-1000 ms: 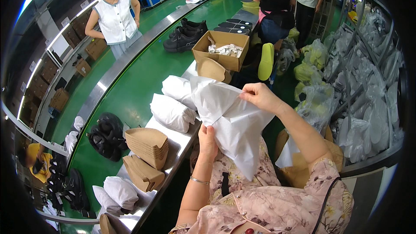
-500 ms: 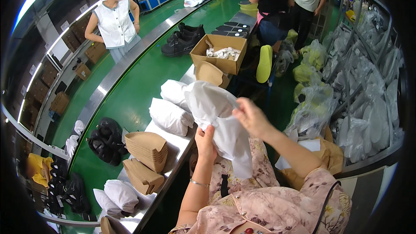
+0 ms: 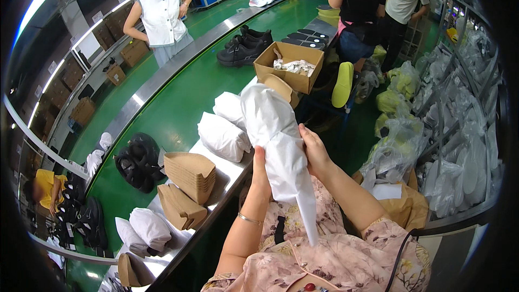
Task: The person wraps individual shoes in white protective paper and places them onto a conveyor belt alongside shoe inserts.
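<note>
A long bundle wrapped in white tissue paper (image 3: 275,140) is held up in front of me, its twisted tail hanging toward my lap. My left hand (image 3: 261,174) grips its left side, thumb up. Against the right side, my right hand (image 3: 315,154) is closed around the paper. What the wrapping contains is hidden. Just left of the bundle, two more white-wrapped bundles (image 3: 223,136) lie on the metal ledge. Nearer me stand stacked brown cardboard inserts (image 3: 189,177), with further white-wrapped bundles (image 3: 148,231) below them.
On the green conveyor are black shoes (image 3: 138,163) and another black pair (image 3: 244,46). An open cardboard box (image 3: 289,69) with crumpled paper stands ahead. Bagged soles (image 3: 459,140) fill a rack at right. Several people stand or work around the line.
My right hand has come down from the paper's upper right edge to the bundle's side. The loose paper is now wrapped closer, its tail twisted narrow. The view has shifted slightly.
</note>
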A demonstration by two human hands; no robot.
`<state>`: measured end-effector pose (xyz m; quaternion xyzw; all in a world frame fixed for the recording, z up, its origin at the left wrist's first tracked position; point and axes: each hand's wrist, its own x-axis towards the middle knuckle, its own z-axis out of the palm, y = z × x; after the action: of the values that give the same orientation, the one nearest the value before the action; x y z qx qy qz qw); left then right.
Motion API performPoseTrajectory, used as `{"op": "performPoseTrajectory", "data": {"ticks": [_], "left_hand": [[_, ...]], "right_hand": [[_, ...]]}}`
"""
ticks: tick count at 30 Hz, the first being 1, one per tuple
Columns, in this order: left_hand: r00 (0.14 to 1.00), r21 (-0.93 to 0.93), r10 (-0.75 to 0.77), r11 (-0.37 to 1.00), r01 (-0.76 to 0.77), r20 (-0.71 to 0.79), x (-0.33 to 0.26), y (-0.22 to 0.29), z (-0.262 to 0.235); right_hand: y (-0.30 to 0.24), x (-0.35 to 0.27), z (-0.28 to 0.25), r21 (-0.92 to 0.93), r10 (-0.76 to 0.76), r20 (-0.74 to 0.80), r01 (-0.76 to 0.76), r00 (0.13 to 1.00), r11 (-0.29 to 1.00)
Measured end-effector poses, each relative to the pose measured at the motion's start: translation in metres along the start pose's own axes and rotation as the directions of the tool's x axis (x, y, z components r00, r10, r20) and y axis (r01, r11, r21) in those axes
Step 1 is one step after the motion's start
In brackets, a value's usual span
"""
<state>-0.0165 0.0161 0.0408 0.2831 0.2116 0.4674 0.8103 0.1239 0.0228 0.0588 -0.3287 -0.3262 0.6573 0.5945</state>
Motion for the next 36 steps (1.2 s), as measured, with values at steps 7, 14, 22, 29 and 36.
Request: {"op": "performPoseTrajectory", "data": {"ticks": [7,14,22,29,36], "left_hand": [[0.996,0.051,0.071,0.996,-0.074,0.056,0.012,-0.016,-0.002],[0.991,-0.017,0.134,0.991,-0.134,-0.016,0.016,0.004,0.007],[0.964,-0.035,0.259,0.964,-0.262,-0.064,0.026,0.002,0.046],[0.909,-0.135,0.389,0.903,-0.408,-0.146,0.053,0.009,0.079],[0.903,-0.104,0.367,0.912,-0.396,-0.223,0.084,0.039,0.074]], "right_hand": [[0.028,0.054,-0.048,-0.615,-0.348,0.035,0.294,0.937,0.731],[-0.052,-0.022,-0.031,-0.350,0.289,0.311,-0.174,0.906,0.921],[-0.036,-0.040,-0.018,-0.637,-0.261,0.150,0.295,0.954,0.712],[-0.022,-0.027,-0.003,-0.809,-0.812,0.293,0.583,0.505,0.071],[-0.022,0.010,0.014,-0.774,-0.844,0.270,0.626,0.464,0.097]]}}
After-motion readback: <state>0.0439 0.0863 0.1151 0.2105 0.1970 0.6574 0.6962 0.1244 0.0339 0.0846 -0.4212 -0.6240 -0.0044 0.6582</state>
